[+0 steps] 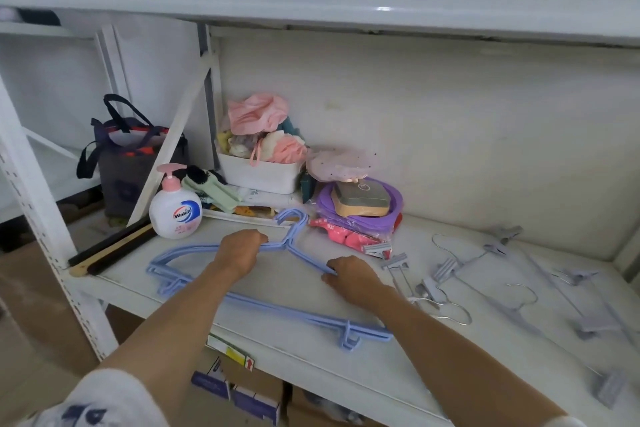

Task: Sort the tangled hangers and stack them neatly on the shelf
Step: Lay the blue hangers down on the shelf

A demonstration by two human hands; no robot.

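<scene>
Left arm: my forearm reaches forward and a little to the right from the lower left, bare below a white sleeve at the elbow.
Left hand (pixel 242 250): back of the hand up, fingers curled down and closed round the upper bar of the blue hangers (pixel 263 307), just left of the hook.
Right arm: my forearm comes in from the lower right and angles up to the left, bare, with a bit of white sleeve at the picture's edge.
Right hand (pixel 355 279): knuckles up, fingers bent and pinching the sloping right shoulder of the same hangers.
Spacing: my two hands are near each other, not touching, left one further forward.
</scene>
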